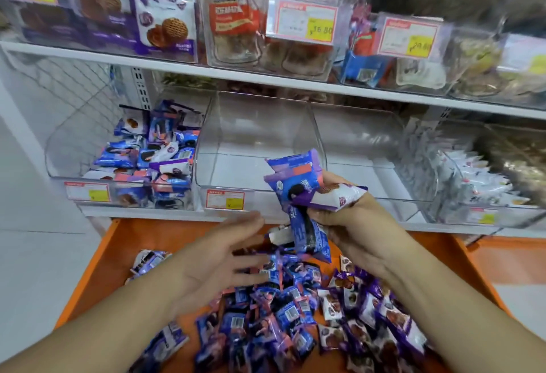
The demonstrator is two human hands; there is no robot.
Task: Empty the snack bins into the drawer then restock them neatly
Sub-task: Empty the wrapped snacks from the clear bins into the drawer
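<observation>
Item: restocking of lower-shelf snack bins, recorded at one moment from the head view. Orange drawer (124, 242), pulled out below the shelf, held a loose heap of snack packets (295, 313), blue-wrapped ones mostly to the left and middle, purple-and-white ones to the right. Right hand (348, 219) gripped a bunch of packets (301, 192), fingers curled round several at once, one blue packet hanging below the fist and a white one sticking out to the side. Left hand (224, 257) hovered over the heap, fingers straight and spread, holding nothing; blurred. Left bin (59, 166) partly filled with mixed blue and white packets lying at all angles. Middle bin (260, 136), directly behind the raised bunch, showed no packets; the bin to its right (369, 148) likewise. Risks, as judged: the dangling blue packet appeared weakly held and could slip back into the drawer or onto the floor if the hand swung up quickly; the bunch looked mixed in kind, so dropping it whole into one bin would likely spoil the sorting; packets tipped in loosely would land askew, as in the left bin, short of neat; the bunch might catch the middle bin's front lip on the way in.
</observation>
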